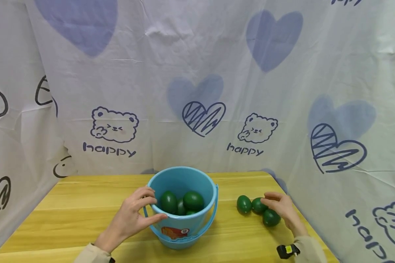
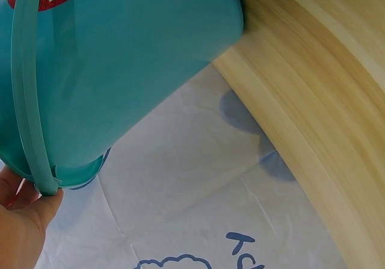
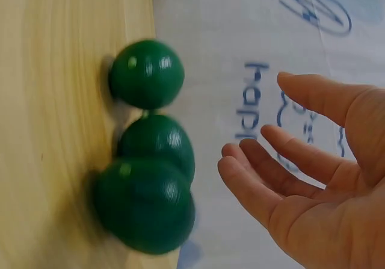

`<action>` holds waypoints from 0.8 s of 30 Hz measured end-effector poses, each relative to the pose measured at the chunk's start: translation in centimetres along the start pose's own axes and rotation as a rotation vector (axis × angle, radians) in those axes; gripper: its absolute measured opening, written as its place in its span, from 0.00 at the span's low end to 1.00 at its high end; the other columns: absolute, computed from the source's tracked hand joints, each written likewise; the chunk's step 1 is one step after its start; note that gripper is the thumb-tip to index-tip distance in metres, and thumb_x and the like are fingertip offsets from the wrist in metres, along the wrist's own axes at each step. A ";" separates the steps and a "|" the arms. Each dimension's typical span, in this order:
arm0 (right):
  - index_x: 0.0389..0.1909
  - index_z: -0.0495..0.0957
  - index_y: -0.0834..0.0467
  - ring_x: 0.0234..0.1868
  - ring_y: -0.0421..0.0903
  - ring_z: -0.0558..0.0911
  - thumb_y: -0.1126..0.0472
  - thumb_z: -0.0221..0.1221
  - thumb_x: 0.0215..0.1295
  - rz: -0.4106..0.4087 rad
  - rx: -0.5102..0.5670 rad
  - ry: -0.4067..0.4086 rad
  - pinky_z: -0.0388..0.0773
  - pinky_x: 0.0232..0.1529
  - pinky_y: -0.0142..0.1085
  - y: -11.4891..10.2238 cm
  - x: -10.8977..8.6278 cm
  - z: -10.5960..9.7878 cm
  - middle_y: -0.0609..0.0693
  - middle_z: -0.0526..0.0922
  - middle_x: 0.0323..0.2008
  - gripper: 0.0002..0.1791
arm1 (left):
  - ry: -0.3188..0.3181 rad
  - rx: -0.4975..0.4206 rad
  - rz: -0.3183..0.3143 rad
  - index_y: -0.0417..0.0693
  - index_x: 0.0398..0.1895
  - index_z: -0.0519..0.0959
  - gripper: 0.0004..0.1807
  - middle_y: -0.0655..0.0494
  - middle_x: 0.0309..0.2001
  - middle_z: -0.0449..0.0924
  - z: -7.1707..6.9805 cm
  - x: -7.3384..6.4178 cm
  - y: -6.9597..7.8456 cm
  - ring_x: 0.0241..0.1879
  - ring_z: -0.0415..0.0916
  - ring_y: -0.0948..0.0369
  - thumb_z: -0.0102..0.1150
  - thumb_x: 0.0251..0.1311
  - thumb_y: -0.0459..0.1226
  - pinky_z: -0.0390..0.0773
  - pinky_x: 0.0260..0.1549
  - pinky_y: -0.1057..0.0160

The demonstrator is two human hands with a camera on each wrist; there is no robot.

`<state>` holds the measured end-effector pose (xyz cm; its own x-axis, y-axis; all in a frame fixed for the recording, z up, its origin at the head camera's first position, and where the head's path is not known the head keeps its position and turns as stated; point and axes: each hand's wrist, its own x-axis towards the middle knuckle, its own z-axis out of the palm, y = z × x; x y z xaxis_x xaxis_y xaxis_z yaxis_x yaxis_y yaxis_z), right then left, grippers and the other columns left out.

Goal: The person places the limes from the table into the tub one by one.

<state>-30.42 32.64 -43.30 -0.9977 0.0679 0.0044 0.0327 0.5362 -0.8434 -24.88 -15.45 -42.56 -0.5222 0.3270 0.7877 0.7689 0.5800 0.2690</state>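
My left hand point(image 1: 131, 212) holds the rim of a light blue bucket point(image 1: 184, 220), thumb on the near side and fingers over the left edge. The left wrist view shows the thumb by the bucket's handle point(image 2: 29, 100). Inside the bucket lie several glossy, dark green, avocado-like fruits point(image 1: 193, 201). Three more sit in a cluster on the table to the right: a left one point(image 1: 244, 204), a middle one point(image 1: 258, 206) and a near one point(image 3: 144, 206). Close over this cluster is my right hand point(image 1: 282, 209), fingers loosely bent and spread from the thumb, holding nothing.
The wooden table point(image 1: 95, 208) carries the bucket and the loose fruits. A white printed cloth point(image 1: 158, 91) hangs behind the table and along both sides, with the right-hand cloth point(image 1: 342, 204) close beside my right hand.
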 end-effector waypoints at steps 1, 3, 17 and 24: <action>0.65 0.68 0.68 0.61 0.62 0.74 0.51 0.61 0.67 0.015 0.007 0.009 0.77 0.59 0.50 0.3 0.0 -0.3 0.68 0.72 0.63 0.33 | -0.002 0.001 -0.001 0.55 0.30 0.83 0.19 0.63 0.42 0.78 0.0 0.0 0.0 0.46 0.76 0.63 0.79 0.40 0.52 0.86 0.46 0.53; 0.66 0.67 0.69 0.63 0.63 0.71 0.51 0.61 0.67 0.047 0.013 0.022 0.75 0.61 0.52 0.8 -0.1 -0.9 0.69 0.70 0.64 0.35 | -0.006 0.000 -0.005 0.55 0.30 0.83 0.18 0.63 0.42 0.78 -0.1 0.0 0.0 0.46 0.76 0.63 0.79 0.40 0.52 0.85 0.46 0.53; 0.61 0.67 0.77 0.57 0.68 0.73 0.51 0.65 0.61 0.109 -0.149 0.019 0.78 0.54 0.51 4.2 0.4 -2.3 0.74 0.70 0.61 0.39 | -0.007 0.006 -0.012 0.54 0.30 0.83 0.19 0.64 0.42 0.78 -0.2 0.1 0.0 0.46 0.76 0.64 0.79 0.40 0.53 0.85 0.47 0.55; 0.63 0.63 0.79 0.46 0.57 0.83 0.43 0.66 0.59 0.226 -0.081 -0.036 0.85 0.45 0.43 5.6 0.8 -1.8 0.78 0.63 0.63 0.48 | -0.010 0.006 -0.018 0.55 0.31 0.83 0.19 0.65 0.43 0.78 -0.2 0.0 0.1 0.46 0.76 0.64 0.78 0.40 0.53 0.86 0.45 0.55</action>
<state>-30.97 37.24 -47.05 -0.9659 0.1645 -0.2000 0.2587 0.5764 -0.7751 -24.72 -15.50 -42.40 -0.5398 0.3234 0.7772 0.7569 0.5905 0.2800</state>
